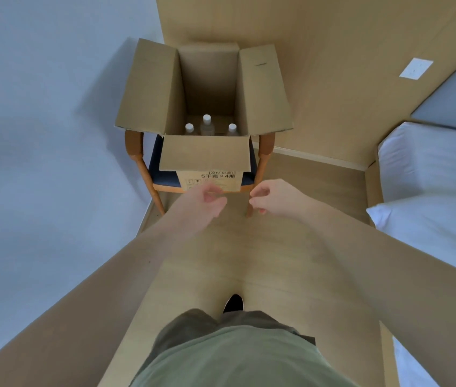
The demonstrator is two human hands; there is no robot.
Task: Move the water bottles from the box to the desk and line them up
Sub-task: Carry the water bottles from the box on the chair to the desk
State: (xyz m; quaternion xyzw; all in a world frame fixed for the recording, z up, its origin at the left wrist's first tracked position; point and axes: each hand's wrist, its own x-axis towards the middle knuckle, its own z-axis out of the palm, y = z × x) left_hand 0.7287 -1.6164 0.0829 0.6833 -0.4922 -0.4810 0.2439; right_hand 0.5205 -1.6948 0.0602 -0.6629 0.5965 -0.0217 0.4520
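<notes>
An open cardboard box [205,157] stands on a chair ahead of me, all its flaps spread out. Inside, near the front wall, three clear water bottles with white caps show: one at the left [189,128], one in the middle [207,122], one at the right [232,128]. My left hand [207,199] and my right hand [270,196] are held out in front of the box, below its front flap. Both have loosely curled fingers and hold nothing. They do not touch the box. No desk is in view.
The box rests on a wooden chair [137,160] with a blue seat, against a tan wall. A pale wall runs along the left. A bed [427,191] with white bedding stands to the right. Wooden floor lies between me and the chair.
</notes>
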